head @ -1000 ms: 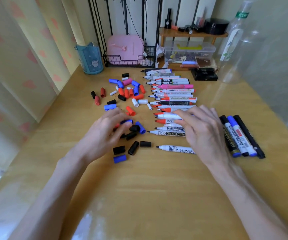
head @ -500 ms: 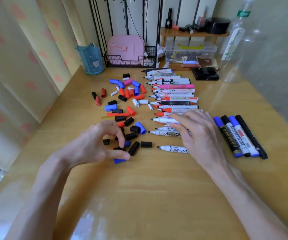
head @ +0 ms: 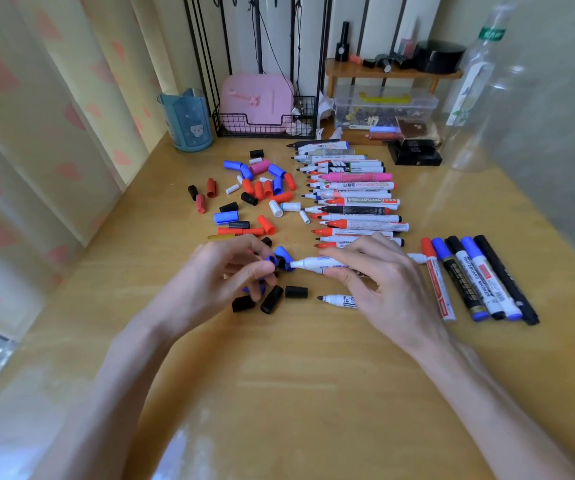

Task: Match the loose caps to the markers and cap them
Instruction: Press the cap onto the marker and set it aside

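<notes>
Gripping a white marker (head: 313,263) by its barrel between thumb and fingers, the right hand (head: 379,282) holds it roughly level, with the uncapped tip pointing toward the left hand (head: 223,275). The left hand pinches a blue cap (head: 271,260) between thumb and forefinger, in line with the marker tip. Cap and tip are just beside each other. Contact between them cannot be confirmed, because a second blue cap (head: 281,251) lies on the desk (head: 313,375) directly behind them.

Surrounding items:
- Three black caps (head: 272,299) lie on the desk on the near side of the left hand's fingers.
- One uncapped black-tipped marker (head: 338,301) lies on the near side of the right hand's thumb, its barrel partly hidden by the hand.
- A row of uncapped markers (head: 355,202) lies beyond the right hand, tips facing the left-hand side.
- Loose caps (head: 261,188) in red, blue, black, white and pink are scattered beyond the left hand.
- Five capped markers (head: 466,278) lie side by side on the outer side of the right hand, with caps in red, blue, black, blue and black.
</notes>
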Tool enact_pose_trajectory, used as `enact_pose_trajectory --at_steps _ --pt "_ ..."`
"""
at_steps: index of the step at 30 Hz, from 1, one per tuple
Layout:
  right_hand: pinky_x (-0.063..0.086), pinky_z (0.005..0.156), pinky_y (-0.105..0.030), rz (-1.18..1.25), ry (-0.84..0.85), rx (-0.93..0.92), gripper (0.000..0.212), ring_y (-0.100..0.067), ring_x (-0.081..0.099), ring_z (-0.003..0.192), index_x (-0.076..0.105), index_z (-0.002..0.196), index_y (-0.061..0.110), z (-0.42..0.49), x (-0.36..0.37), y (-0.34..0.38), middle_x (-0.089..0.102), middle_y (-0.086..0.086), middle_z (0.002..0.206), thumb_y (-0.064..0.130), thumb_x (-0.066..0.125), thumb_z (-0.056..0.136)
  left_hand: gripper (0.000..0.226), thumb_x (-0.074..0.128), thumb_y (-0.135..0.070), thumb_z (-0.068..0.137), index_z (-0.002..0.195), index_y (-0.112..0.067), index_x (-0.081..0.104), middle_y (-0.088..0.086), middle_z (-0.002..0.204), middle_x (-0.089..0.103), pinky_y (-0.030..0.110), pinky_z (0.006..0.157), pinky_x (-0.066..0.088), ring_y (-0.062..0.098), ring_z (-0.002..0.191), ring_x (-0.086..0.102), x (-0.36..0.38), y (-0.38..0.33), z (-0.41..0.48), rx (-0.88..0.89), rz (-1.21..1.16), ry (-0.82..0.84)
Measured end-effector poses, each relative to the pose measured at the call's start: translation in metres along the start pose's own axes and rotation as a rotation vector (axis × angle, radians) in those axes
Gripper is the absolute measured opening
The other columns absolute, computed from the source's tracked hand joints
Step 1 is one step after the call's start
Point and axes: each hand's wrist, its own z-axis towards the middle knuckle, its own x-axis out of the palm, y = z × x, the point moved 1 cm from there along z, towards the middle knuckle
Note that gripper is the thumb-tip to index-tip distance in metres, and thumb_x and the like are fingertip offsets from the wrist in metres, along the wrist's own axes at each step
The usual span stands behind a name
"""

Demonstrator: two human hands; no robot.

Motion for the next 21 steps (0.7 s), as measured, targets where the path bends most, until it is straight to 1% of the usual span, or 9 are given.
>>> enact_pose_trajectory --at_steps 1,2,4,6,10,14,17,18,21 --pt "0.049 0.077 -0.041 0.004 -0.004 0.002 0.024 -0.022 0.058 0.085 0.078 0.117 0.016 0.000 0.000 0.000 0.065 0.004 0.089 0.026 0.071 0.097 0.013 0.062 -0.031 0.102 0.102 -0.019 0.066 -0.002 0.086 0.076 0.039 0.073 0.059 0.020 0.066 0.068 0.003 0.001 0.001 0.009 0.005 -0.011" --pt "0.049 0.077 -0.041 0.004 -0.011 0.006 0.025 -0.021 0.058 0.085 0.078 0.118 0.016 0.000 0.000 0.000 0.065 0.004 0.089 0.026 0.071 0.097 0.014 0.061 -0.034 0.101 0.103 -0.020 0.065 -0.002 0.084 0.074 0.041 0.071 0.058 0.020 0.066 0.067 0.005 0.003 0.001 0.018 0.024 -0.022" --pt "0.049 0.077 -0.041 0.001 -0.030 0.013 0.025 -0.020 0.056 0.085 0.078 0.119 0.016 0.001 -0.001 0.000 0.064 0.005 0.089 0.026 0.070 0.097 0.019 0.064 -0.039 0.098 0.105 -0.022 0.067 -0.004 0.084 0.072 0.042 0.072 0.058 0.020 0.073 0.067 0.008 0.006 0.002 0.029 0.033 -0.043" --pt "0.048 0.078 -0.041 0.001 -0.034 0.011 0.025 -0.020 0.056 0.085 0.078 0.119 0.017 0.002 -0.001 0.001 0.064 0.005 0.089 0.027 0.070 0.097 0.023 0.070 -0.042 0.092 0.102 -0.022 0.069 -0.006 0.084 0.071 0.042 0.070 0.057 0.023 0.072 0.066 0.009 0.007 0.005 0.029 0.008 -0.072" --pt "0.048 0.077 -0.042 -0.002 -0.025 -0.004 0.023 -0.023 0.058 0.085 0.079 0.117 0.017 0.001 0.000 0.002 0.065 0.003 0.089 0.027 0.070 0.097 0.027 0.078 -0.044 0.081 0.095 -0.022 0.072 -0.018 0.075 0.068 0.029 0.062 0.049 0.011 0.061 0.059 0.014 0.008 0.008 0.022 -0.007 -0.108" --pt "0.049 0.077 -0.043 -0.014 -0.018 -0.036 0.022 -0.022 0.059 0.085 0.079 0.115 0.017 0.001 0.002 0.003 0.066 0.004 0.089 0.026 0.071 0.097 0.025 0.078 -0.046 0.084 0.094 -0.024 0.073 -0.013 0.075 0.068 0.029 0.059 0.044 0.010 0.062 0.054 0.021 0.007 0.010 0.069 0.019 -0.136" --pt "0.049 0.076 -0.043 -0.021 -0.011 -0.047 0.022 -0.023 0.059 0.085 0.079 0.116 0.017 0.000 0.004 0.003 0.066 0.004 0.090 0.026 0.071 0.097 0.022 0.075 -0.043 0.089 0.095 -0.023 0.070 -0.017 0.075 0.063 0.017 0.060 0.037 0.006 0.063 0.051 0.027 0.003 0.010 0.108 0.055 -0.172" --pt "0.050 0.076 -0.043 -0.022 -0.012 -0.044 0.023 -0.023 0.059 0.086 0.079 0.116 0.016 0.000 0.004 0.003 0.065 0.004 0.090 0.027 0.071 0.097 0.021 0.073 -0.042 0.091 0.096 -0.022 0.068 -0.016 0.075 0.062 0.015 0.060 0.036 0.006 0.064 0.051 0.030 0.002 0.010 0.123 0.081 -0.177" --pt "0.050 0.076 -0.042 -0.029 -0.014 -0.040 0.024 -0.021 0.059 0.086 0.078 0.117 0.016 -0.001 0.003 0.001 0.066 0.003 0.091 0.027 0.071 0.097 0.023 0.067 -0.046 0.095 0.101 -0.025 0.062 -0.007 0.074 0.062 0.024 0.058 0.041 0.015 0.063 0.050 0.037 0.003 0.009 0.141 0.136 -0.174"
